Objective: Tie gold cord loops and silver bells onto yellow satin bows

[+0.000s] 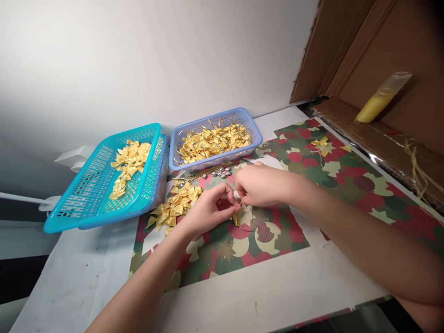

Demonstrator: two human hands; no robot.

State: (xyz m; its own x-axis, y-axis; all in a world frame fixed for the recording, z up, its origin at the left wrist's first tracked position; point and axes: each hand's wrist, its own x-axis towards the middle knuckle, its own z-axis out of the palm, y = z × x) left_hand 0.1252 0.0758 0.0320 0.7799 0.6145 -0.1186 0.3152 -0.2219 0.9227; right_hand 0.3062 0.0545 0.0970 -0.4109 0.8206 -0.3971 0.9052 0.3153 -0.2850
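My left hand (214, 208) is closed in a pinch, thumb against fingertips. Close beside it, my right hand (260, 184) pinches too, its fingertips almost meeting the left ones. Both hold a thin gold cord (252, 223), whose loop hangs just below the fingers over the patterned paper. A small yellow bow (236, 220) shows under the left fingertips, partly hidden. Left of my left hand lies a pile of yellow satin bows (178, 203). Behind the hands are several silvery beads (222, 172) and a bundle of straight gold cords (197, 175).
A blue-purple basket (211, 162) of corded bows stands behind the hands. A turquoise basket (100, 178) with loose bows sits at the left. Single bows (321, 142) lie right on the camouflage-like paper (229, 263). A cardboard box (350, 51) holds a yellow-filled tube (378, 101).
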